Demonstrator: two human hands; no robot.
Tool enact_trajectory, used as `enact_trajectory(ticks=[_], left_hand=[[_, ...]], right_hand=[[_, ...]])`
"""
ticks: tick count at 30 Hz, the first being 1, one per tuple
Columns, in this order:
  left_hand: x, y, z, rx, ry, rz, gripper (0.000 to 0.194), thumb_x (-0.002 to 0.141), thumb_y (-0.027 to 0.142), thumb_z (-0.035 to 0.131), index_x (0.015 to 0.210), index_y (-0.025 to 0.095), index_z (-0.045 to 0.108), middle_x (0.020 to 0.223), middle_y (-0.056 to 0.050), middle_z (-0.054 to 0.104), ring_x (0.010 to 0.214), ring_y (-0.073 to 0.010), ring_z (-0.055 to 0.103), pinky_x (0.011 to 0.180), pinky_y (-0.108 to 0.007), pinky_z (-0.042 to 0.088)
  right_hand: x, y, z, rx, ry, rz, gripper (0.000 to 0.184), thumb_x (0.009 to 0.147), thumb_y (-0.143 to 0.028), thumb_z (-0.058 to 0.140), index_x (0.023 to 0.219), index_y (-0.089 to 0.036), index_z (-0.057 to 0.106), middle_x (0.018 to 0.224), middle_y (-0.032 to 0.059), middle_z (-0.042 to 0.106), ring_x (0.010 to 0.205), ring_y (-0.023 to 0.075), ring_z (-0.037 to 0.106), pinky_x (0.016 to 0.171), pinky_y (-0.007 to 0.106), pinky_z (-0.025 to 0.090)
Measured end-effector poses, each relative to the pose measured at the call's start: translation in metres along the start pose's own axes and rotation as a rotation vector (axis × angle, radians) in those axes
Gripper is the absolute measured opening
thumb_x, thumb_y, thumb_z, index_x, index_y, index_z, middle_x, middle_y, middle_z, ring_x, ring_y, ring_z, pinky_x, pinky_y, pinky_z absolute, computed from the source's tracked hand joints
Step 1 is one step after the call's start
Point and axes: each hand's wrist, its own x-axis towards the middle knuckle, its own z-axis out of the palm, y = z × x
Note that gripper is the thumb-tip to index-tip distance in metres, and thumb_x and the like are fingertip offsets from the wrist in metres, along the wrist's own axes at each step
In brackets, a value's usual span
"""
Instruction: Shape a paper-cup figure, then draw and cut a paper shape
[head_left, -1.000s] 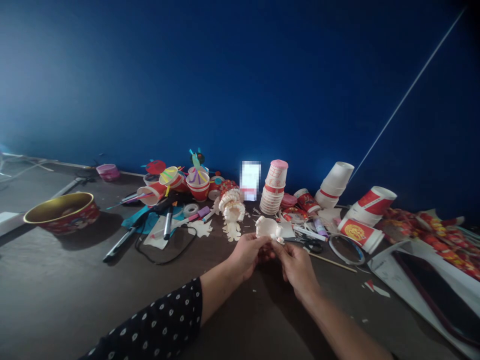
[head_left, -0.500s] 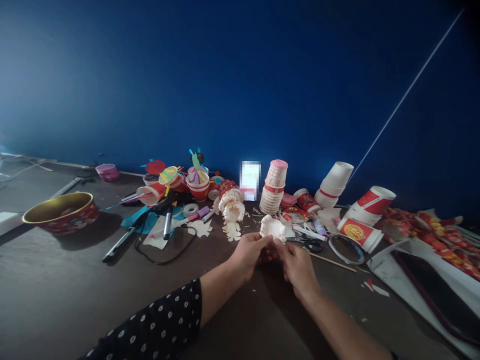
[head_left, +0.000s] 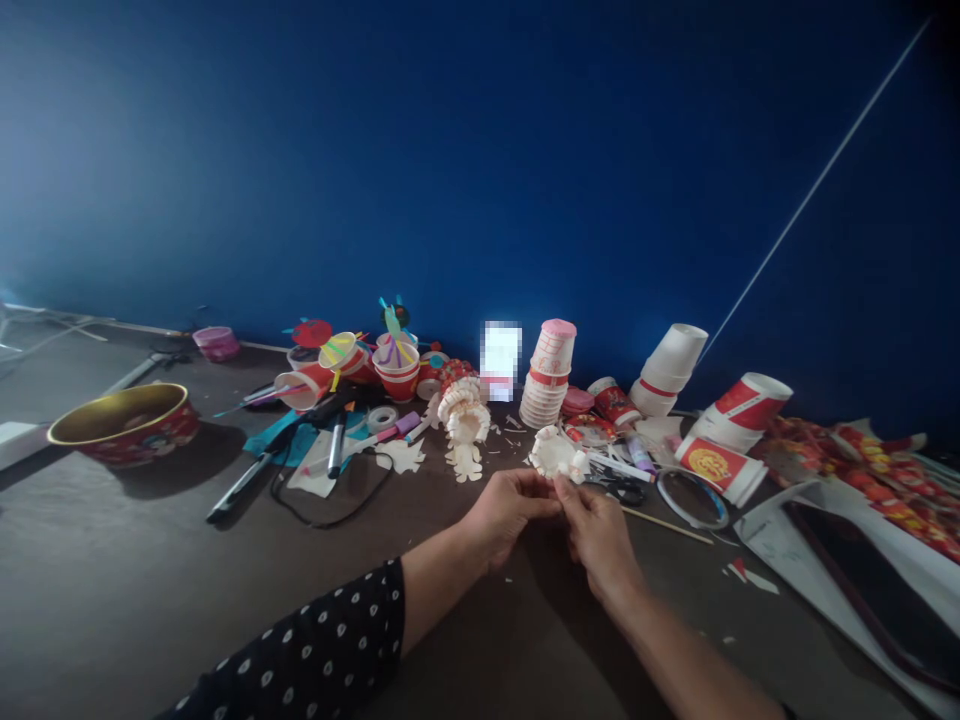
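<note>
A cut white paper cup (head_left: 556,453) with its edge curled into small petals is held up in front of me, open side facing me. My right hand (head_left: 604,535) pinches its lower rim between thumb and fingers. From the other side, my left hand (head_left: 504,515) has its fingers closed around the underside of the same cup, the thumb just below the rim. The hands nearly meet at the fingertips, which partly hide the cup's base. Left of it on the table lies a similar curled paper-cup piece (head_left: 465,432).
Behind are a stack of paper cups (head_left: 545,375), insect-decorated cups (head_left: 396,372) and tilted white cups (head_left: 667,370). A gold-lined bowl (head_left: 124,430) and markers (head_left: 251,475) lie left. Right are black-handled scissors (head_left: 622,489), a tape roll (head_left: 691,498), a wooden stick (head_left: 667,524) and a phone (head_left: 870,580).
The cut paper cup has shifted slightly right and turned. My left thumb has slid down from its rim to below it, while my right hand keeps its pinch.
</note>
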Motion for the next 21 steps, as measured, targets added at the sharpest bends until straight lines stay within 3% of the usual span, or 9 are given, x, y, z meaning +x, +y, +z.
enact_trajectory(ticks=[13,17,21], left_hand=[[0.0024,-0.0041,0.0004,-0.007,0.061,0.021,0.029,0.045,0.023,0.077,0.066,0.009,0.063,0.060,-0.004,0.061,0.055,-0.0116,0.055,0.060,-0.024,0.041],[0.0049,-0.0005,-0.0012,0.011,0.158,0.025,0.022,0.047,0.019,0.074,0.064,0.010,0.062,0.054,-0.001,0.058,0.047,-0.0069,0.048,0.050,-0.020,0.036],[0.0060,0.0012,-0.0035,0.007,0.173,0.041,0.016,0.051,0.016,0.070,0.063,0.010,0.061,0.052,0.000,0.055,0.046,-0.0065,0.047,0.048,-0.019,0.034]], right_hand=[[0.0001,0.0023,0.0004,0.016,-0.003,0.027,0.046,0.069,-0.059,0.045,0.047,-0.020,0.038,0.034,-0.0089,0.028,0.026,0.0060,0.028,0.026,0.019,0.021],[0.0000,0.0006,-0.0024,-0.027,-0.036,-0.089,0.041,0.072,-0.052,0.048,0.050,-0.018,0.044,0.038,-0.0053,0.041,0.033,0.0079,0.040,0.032,0.018,0.031],[0.0001,-0.0017,-0.0032,0.005,-0.066,-0.105,0.031,0.070,-0.046,0.055,0.075,-0.016,0.056,0.058,0.0008,0.058,0.044,0.0114,0.051,0.040,0.020,0.041]])
